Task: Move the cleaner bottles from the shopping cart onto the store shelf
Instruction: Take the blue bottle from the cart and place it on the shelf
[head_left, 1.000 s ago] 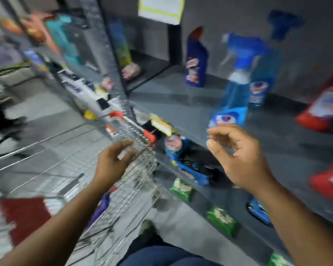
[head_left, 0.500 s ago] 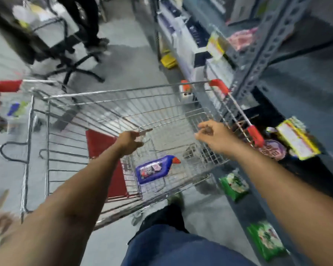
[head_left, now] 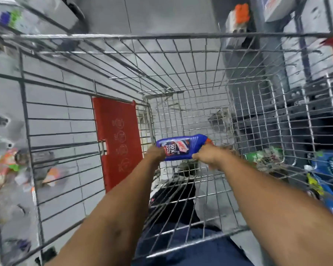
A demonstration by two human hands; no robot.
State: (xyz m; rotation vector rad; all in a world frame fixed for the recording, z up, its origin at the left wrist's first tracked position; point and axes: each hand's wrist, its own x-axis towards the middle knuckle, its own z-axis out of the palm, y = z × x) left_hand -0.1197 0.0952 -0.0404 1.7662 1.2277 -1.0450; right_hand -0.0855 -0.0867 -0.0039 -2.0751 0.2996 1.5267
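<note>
One blue cleaner bottle (head_left: 178, 147) lies on its side at the bottom of the shopping cart (head_left: 161, 36). Left hand (head_left: 155, 154) and right hand (head_left: 208, 157) both grip it. No other bottle visible in the cart; shelving remains.

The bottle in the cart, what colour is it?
Blue, with a red cap; the bottle shows only in the head view.

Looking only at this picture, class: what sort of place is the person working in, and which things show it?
Most likely a shop aisle. A wire shopping cart holds a blue cleaner bottle lying on its side, and packaged goods sit on low shelving to the right.
</note>
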